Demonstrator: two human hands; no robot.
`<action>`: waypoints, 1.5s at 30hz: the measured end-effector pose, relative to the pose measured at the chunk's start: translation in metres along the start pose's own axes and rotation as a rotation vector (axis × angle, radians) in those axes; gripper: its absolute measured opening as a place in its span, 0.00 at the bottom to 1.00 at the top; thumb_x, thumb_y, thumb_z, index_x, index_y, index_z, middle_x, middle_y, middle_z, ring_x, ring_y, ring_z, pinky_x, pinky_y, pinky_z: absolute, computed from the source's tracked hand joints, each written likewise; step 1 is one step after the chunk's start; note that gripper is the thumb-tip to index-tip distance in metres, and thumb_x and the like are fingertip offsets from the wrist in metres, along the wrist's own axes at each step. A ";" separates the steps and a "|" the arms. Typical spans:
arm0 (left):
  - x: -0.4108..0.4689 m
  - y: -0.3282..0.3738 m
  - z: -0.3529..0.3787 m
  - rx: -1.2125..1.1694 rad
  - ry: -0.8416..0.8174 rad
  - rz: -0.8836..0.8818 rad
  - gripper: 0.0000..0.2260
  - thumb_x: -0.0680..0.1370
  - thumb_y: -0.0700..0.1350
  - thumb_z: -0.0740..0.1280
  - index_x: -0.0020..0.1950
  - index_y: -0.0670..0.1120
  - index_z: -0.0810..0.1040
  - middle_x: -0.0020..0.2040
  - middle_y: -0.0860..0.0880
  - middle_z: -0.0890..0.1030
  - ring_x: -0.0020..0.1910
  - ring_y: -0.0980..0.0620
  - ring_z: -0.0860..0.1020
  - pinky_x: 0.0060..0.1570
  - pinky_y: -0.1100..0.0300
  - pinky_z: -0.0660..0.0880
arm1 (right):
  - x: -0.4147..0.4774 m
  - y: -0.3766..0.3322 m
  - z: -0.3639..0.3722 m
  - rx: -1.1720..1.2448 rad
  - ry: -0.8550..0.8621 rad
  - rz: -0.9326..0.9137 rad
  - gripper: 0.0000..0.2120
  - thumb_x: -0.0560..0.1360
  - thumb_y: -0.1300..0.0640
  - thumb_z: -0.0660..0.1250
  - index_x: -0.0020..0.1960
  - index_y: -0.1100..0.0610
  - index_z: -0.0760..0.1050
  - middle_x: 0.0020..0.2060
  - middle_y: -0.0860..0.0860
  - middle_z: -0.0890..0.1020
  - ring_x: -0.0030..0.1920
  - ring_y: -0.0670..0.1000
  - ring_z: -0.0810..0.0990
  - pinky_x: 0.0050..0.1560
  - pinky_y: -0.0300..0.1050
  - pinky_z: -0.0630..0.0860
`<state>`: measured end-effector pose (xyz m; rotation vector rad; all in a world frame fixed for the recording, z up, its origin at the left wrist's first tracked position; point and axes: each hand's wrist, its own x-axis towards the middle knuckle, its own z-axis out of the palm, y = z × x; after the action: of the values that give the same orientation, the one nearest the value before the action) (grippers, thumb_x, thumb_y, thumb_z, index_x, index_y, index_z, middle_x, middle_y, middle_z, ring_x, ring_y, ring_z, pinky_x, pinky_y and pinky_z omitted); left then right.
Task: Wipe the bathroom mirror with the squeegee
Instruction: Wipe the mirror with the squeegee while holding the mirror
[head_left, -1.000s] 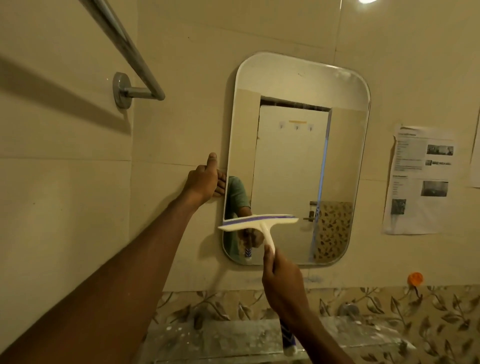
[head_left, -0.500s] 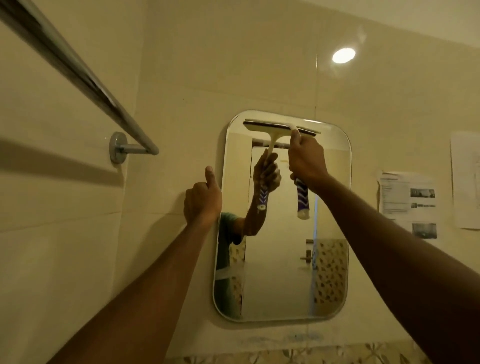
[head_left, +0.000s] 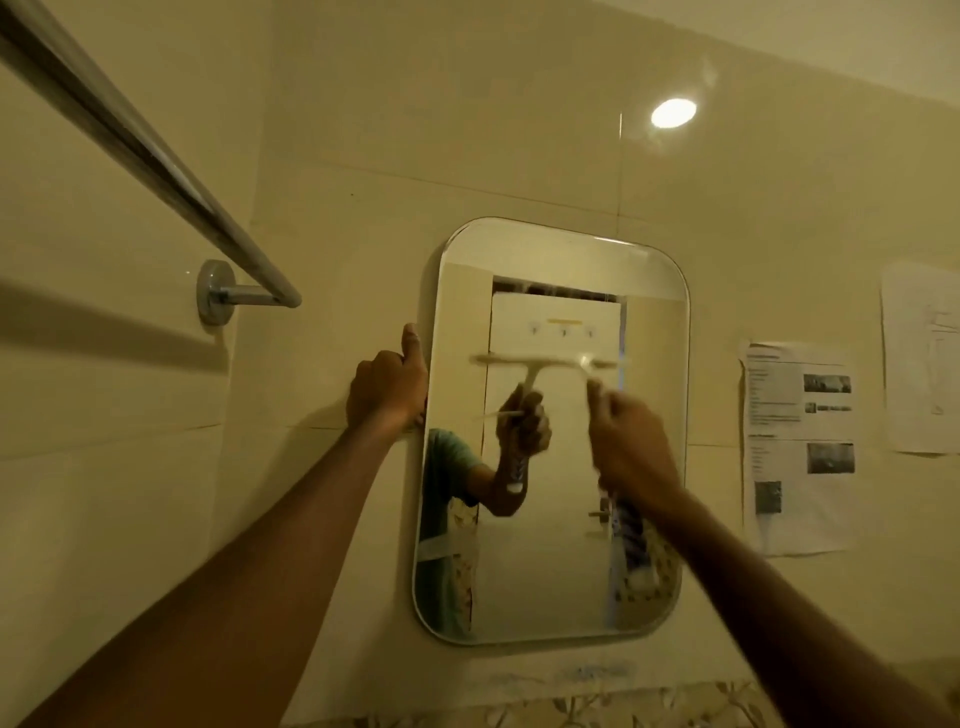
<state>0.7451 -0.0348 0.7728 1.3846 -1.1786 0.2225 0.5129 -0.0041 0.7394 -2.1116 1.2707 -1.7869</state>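
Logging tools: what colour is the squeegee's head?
The squeegee head is cream-white, motion-blurred; head view.

A home bathroom: glossy cream wall tiles (head_left: 467, 130), a chrome towel rail (head_left: 156, 163) at ten o'clock, a mirror (head_left: 561, 571) dead centre, a leaf-patterned border (head_left: 571, 712) at six.

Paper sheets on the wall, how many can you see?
2. A printed sheet hangs just right of the mirror. A paler sheet hangs higher, cut off by the right edge. More may lie out of view.
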 end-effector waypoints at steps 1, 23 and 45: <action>0.002 0.000 0.000 -0.019 0.000 -0.018 0.33 0.81 0.63 0.42 0.35 0.42 0.74 0.39 0.41 0.81 0.41 0.43 0.81 0.48 0.48 0.79 | 0.022 -0.006 -0.012 0.011 0.062 -0.017 0.21 0.83 0.46 0.51 0.37 0.55 0.69 0.29 0.52 0.73 0.25 0.48 0.72 0.25 0.42 0.73; -0.003 -0.016 0.002 -0.173 -0.092 -0.038 0.43 0.71 0.72 0.39 0.45 0.40 0.80 0.44 0.38 0.83 0.43 0.39 0.82 0.49 0.46 0.80 | -0.041 0.011 0.032 0.095 0.034 -0.045 0.18 0.83 0.49 0.52 0.36 0.50 0.69 0.26 0.46 0.71 0.23 0.42 0.69 0.24 0.39 0.72; -0.030 -0.021 -0.002 -0.228 -0.137 -0.044 0.30 0.83 0.57 0.48 0.43 0.37 0.80 0.42 0.37 0.83 0.42 0.40 0.82 0.51 0.45 0.79 | -0.070 0.014 0.069 0.071 -0.074 -0.023 0.17 0.83 0.48 0.51 0.42 0.53 0.72 0.29 0.46 0.75 0.23 0.40 0.73 0.21 0.28 0.66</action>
<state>0.7476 -0.0243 0.7378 1.2380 -1.2433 -0.0386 0.5670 0.0028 0.6564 -2.1413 1.1526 -1.7185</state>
